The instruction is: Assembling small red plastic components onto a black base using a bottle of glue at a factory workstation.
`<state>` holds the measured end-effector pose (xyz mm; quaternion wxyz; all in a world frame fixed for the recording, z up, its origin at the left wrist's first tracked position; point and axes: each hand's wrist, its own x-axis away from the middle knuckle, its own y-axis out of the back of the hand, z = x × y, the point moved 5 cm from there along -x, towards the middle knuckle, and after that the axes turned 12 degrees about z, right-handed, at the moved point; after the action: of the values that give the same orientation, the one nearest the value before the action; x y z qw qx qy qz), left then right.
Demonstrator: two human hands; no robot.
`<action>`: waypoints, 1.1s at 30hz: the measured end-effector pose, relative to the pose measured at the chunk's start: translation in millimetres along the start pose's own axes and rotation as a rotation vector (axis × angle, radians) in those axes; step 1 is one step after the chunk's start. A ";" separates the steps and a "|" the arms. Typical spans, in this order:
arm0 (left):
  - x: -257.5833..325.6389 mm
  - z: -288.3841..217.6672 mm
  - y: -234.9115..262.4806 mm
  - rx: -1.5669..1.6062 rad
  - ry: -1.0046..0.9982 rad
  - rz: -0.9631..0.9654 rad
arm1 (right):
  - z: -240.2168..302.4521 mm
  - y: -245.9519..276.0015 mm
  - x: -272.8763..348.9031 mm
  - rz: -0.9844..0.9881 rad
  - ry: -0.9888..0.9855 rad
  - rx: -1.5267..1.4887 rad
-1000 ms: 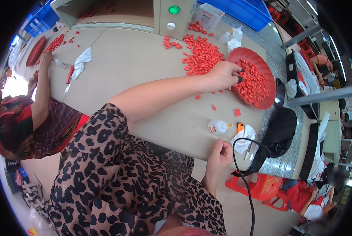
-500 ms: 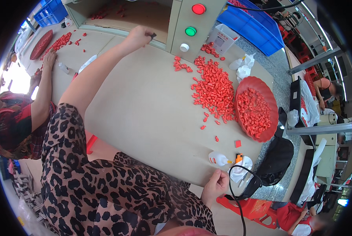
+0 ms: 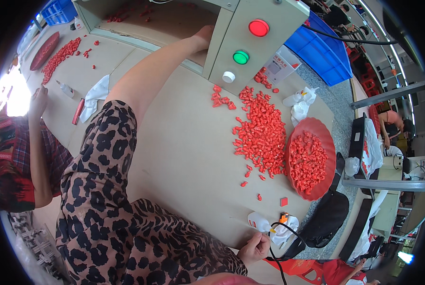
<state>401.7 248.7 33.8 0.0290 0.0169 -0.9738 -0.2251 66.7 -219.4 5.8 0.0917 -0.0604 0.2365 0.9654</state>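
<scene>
My left hand (image 3: pixel 204 36) reaches inside the opening of a grey-green metal cabinet (image 3: pixel 220 52), and the panel edge hides its fingers. Whether it holds anything cannot be seen. My right hand (image 3: pixel 255 248) rests by the table's near edge with its fingers curled in and nothing visible in them. Close beside it are a white squeeze bottle (image 3: pixel 258 222) with a yellow tip, a black cable (image 3: pixel 272 249) and a white cloth (image 3: pixel 284 232). Small red knobbly pieces (image 3: pixel 260 135) lie heaped on the table, and more of them fill a red scalloped dish (image 3: pixel 329 167).
The cabinet front carries a red light (image 3: pixel 259 28), a green button (image 3: pixel 241 57) and a white knob (image 3: pixel 228 77). A blue crate (image 3: pixel 324 50) stands at the back right. A black bag (image 3: pixel 322 221) lies at right. A co-worker's hand (image 3: pixel 38 99) is at far left.
My left hand, which pinched a small dark thing at the cabinet's opening, has moved right and deeper inside. The view has shifted; my right hand stays curled near the table edge.
</scene>
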 end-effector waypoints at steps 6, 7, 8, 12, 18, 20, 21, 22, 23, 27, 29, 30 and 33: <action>-28.3 36.9 12.7 -0.317 -0.262 -0.139 | 5.6 -2.3 -4.1 -0.003 -0.001 0.021; -22.4 30.7 11.7 -0.354 -0.275 -0.174 | 5.7 -2.6 -4.4 0.000 -0.002 0.004; -15.5 24.2 11.0 -0.392 -0.288 -0.211 | 6.2 -2.5 -3.7 -0.002 0.001 0.003; 17.9 -5.5 8.1 -0.338 -0.270 -0.249 | 6.4 -0.3 -1.0 0.040 -0.031 -0.039; 70.2 21.3 20.8 0.477 -0.028 -0.324 | 2.6 1.1 2.3 0.019 0.046 -0.061; 108.4 18.5 0.1 0.724 0.019 -0.168 | 8.7 0.4 3.1 0.017 0.029 -0.127; 128.9 9.2 -9.5 0.720 0.026 -0.155 | 11.9 1.2 2.9 0.022 0.057 -0.117; 154.8 -1.8 -21.8 0.761 0.056 -0.051 | 11.1 -1.1 0.1 0.029 0.048 -0.122; 179.3 -10.7 -34.6 0.803 0.087 0.052 | 11.5 -3.9 -2.3 0.039 0.059 -0.143; 247.6 -35.1 -86.3 0.861 0.113 0.239 | 4.5 1.7 2.6 0.066 0.059 -0.188; 277.0 -46.4 -112.4 0.937 0.100 0.401 | -1.3 2.0 3.5 0.053 0.073 -0.209; 289.1 -47.8 -124.8 0.941 0.111 0.421 | -1.8 2.5 4.6 0.046 0.102 -0.233; 318.9 -59.8 -155.9 1.092 0.063 0.491 | 7.6 1.5 6.2 0.066 0.181 -0.221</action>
<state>90.4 67.9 34.5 0.0963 -0.1896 -0.9226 0.3219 59.8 -216.3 12.2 0.0309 -0.1488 0.1381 0.9787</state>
